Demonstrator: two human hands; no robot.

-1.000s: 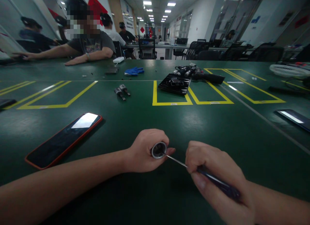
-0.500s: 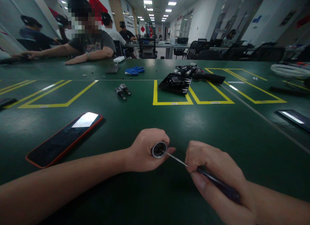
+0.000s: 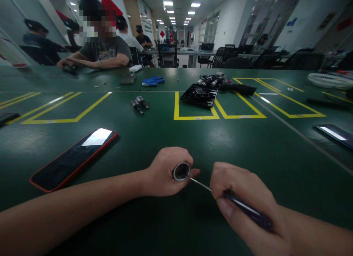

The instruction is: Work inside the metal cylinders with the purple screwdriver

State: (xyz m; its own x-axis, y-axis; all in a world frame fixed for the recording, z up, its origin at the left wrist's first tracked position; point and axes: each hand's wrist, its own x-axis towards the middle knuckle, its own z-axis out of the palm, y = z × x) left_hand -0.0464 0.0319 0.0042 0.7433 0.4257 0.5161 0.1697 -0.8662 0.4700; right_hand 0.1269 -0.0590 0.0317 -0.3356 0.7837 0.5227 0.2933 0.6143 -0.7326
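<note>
My left hand (image 3: pixel 169 171) is closed around a hollow metal cylinder (image 3: pixel 176 174), whose round open end faces me. Most of the cylinder's body is hidden by my fingers. My right hand (image 3: pixel 239 197) grips a screwdriver (image 3: pixel 248 212) by its dark handle. Its thin metal shaft points left, and the end meets the lower right rim of the opening. Whether the tip sits inside or against the rim I cannot tell. Both hands are above the front of the green table (image 3: pixel 193 138).
A phone in an orange case (image 3: pixel 71 160) lies left; another phone (image 3: pixel 333 132) lies right. Farther back are two small metal-and-black parts (image 3: pixel 139 104), a blue glove (image 3: pixel 153 81), a black glossy packet (image 3: pixel 200 95) and several dark cylindrical parts (image 3: pixel 213 79). A person (image 3: pixel 107 50) sits across the table.
The screwdriver's tip has shifted from the middle of the cylinder's opening to its lower right rim. My right hand moved slightly. The person across drew their arms together.
</note>
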